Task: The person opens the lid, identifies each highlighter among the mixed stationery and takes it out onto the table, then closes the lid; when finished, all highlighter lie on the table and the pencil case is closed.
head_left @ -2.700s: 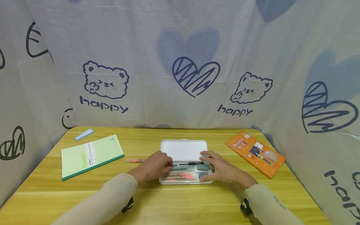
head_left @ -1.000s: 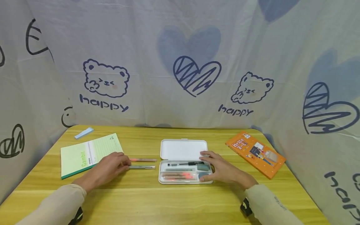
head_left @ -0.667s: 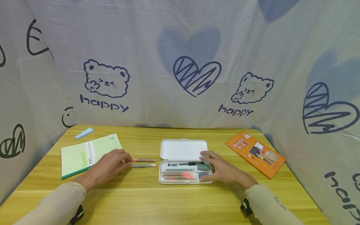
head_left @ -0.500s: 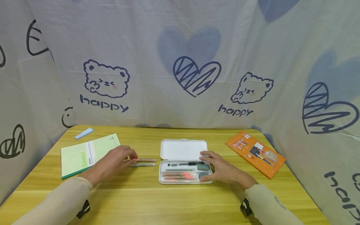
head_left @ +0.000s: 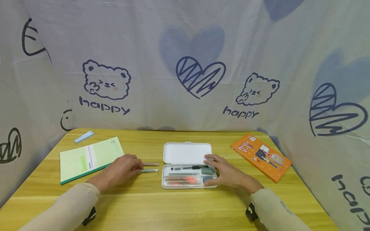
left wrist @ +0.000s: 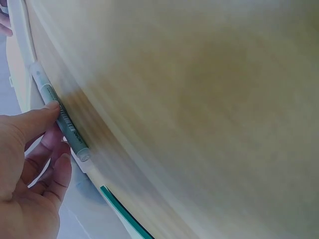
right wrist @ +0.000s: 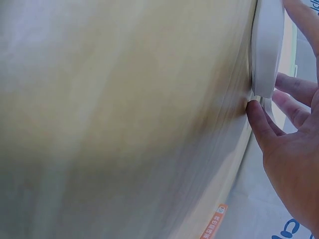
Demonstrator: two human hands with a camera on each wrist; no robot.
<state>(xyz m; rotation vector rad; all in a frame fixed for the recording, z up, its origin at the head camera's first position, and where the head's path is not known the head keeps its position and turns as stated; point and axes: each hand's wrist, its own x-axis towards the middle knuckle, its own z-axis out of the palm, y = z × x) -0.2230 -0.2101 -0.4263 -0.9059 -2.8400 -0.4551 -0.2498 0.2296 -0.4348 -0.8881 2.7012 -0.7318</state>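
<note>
On the yellow wood-grain table [head_left: 185,208], just left of an open white plastic pencil case [head_left: 186,153], I see the left hand [head_left: 122,170] pinching a slim grey-green marker with a clear end [left wrist: 71,127] between thumb and curled fingers. Through the left wrist camera its printed label shows beside the thumb; whether the marker touches the wood, I cannot tell. A slim, pale pinkish pen [head_left: 152,164] lies just beyond it, partly hidden by that hand.

At the case's right end I have the right hand [head_left: 228,175], fingers spread wide and gently bent, thumb touching near the front corner. Inside I make out a clear-barrelled pen with a black end [head_left: 195,167] at the back, a rounded grey-green piece [head_left: 207,171] near it, and some pinkish pens [head_left: 180,180] in the front section.

Beside the left hand lies a pale green notebook with a dark green spine [head_left: 86,160], and past that a flat light blue strip [head_left: 84,136]. Beyond the right hand sits an orange illustrated book [head_left: 254,154], well apart from the case.
</note>
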